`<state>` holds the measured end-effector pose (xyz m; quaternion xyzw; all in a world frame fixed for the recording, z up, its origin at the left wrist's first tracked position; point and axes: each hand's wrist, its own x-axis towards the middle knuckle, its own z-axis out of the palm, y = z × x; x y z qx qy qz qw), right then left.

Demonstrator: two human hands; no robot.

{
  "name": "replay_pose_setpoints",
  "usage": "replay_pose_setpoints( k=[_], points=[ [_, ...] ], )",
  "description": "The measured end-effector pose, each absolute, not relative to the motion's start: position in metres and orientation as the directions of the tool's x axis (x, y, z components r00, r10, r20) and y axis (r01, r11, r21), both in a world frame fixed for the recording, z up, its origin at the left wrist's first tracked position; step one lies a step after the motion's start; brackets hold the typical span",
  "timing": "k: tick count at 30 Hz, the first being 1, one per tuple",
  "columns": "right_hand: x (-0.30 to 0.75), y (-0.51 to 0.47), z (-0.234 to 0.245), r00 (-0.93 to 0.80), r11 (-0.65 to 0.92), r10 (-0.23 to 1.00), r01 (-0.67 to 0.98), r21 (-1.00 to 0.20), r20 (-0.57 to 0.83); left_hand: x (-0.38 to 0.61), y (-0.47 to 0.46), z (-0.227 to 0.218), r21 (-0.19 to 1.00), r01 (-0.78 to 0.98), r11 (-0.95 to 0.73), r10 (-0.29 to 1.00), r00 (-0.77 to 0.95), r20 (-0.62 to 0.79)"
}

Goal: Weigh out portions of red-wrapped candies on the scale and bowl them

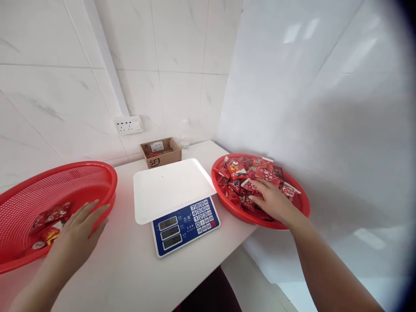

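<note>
My left hand (79, 232) lies open with fingers stretched, over the near rim of a red mesh basket (97, 171) on the left, which holds a few red packets (52, 214). My right hand (271, 200) rests palm down on a heap of red snack packets (250, 171) in a second red basket (302, 203) on the right; its fingers are spread over the packets and I cannot see anything gripped. Between the baskets stands an electronic scale with a bare white pan (170, 186) and a blue keypad front (185, 225).
A small brown cardboard box (161, 152) sits behind the scale by the tiled wall, under a wall socket (129, 125). A clear bottle (184, 135) stands in the corner. The white table (130, 268) ends at the right, just under the right basket.
</note>
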<state>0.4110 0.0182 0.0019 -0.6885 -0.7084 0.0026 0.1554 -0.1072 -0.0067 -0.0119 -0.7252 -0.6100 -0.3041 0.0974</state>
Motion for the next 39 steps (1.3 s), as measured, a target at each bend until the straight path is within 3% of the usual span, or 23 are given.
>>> replay_pose_setpoints(
  k=[3, 7, 10, 17, 22, 24, 26, 28, 31, 34, 37, 39],
  points=[
    [0.418, 0.026, -0.002, -0.021, 0.036, 0.988, 0.995, -0.093, 0.150, -0.075, -0.011, -0.013, 0.254, 0.936, -0.243, 0.835, 0.068, 0.546],
    [0.406, 0.046, 0.004, -0.087, 0.087, 0.981, 0.996, 0.008, 0.173, -0.029, -0.021, -0.020, 0.298, 0.867, -0.399, 0.814, 0.185, 0.551],
    [0.396, 0.067, 0.010, -0.081, 0.073, 0.990, 0.995, 0.071, 0.113, -0.006, -0.030, -0.026, 0.338, 0.822, -0.458, 0.808, 0.227, 0.544],
    [0.394, 0.096, 0.006, -0.082, 0.070, 0.989, 0.992, 0.104, 0.121, 0.003, -0.048, -0.032, 0.318, 0.808, -0.497, 0.800, 0.283, 0.529],
    [0.387, 0.094, 0.022, -0.001, -0.013, 0.966, 0.999, 0.052, 0.259, -0.003, -0.051, -0.029, 0.323, 0.811, -0.487, 0.799, 0.265, 0.540],
    [0.369, 0.088, 0.034, 0.006, 0.023, 0.931, 0.997, -0.076, 0.366, -0.001, -0.050, -0.027, 0.329, 0.813, -0.480, 0.800, 0.251, 0.545],
    [0.339, 0.079, 0.042, -0.023, 0.155, 0.895, 0.952, -0.262, 0.444, 0.003, -0.047, -0.024, 0.323, 0.816, -0.480, 0.790, 0.242, 0.563],
    [0.300, 0.072, 0.043, -0.120, 0.307, 0.885, 0.877, -0.371, 0.449, 0.010, -0.044, -0.022, 0.295, 0.824, -0.483, 0.769, 0.239, 0.592],
    [0.240, 0.065, 0.028, -0.370, 0.549, 0.819, 0.729, -0.410, 0.439, 0.019, -0.039, -0.018, 0.239, 0.840, -0.487, 0.728, 0.238, 0.643],
    [0.199, 0.061, 0.003, -0.567, 0.687, 0.726, 0.606, -0.401, 0.388, 0.023, -0.033, -0.020, 0.195, 0.856, -0.480, 0.719, 0.255, 0.647],
    [0.196, 0.055, -0.007, -0.686, 0.750, 0.657, 0.549, -0.370, 0.312, 0.021, -0.025, -0.027, 0.158, 0.875, -0.458, 0.774, 0.305, 0.555],
    [0.218, 0.051, -0.001, -0.648, 0.717, 0.694, 0.580, -0.387, 0.313, 0.017, -0.021, -0.033, 0.125, 0.891, -0.437, 0.823, 0.340, 0.455]
  ],
)
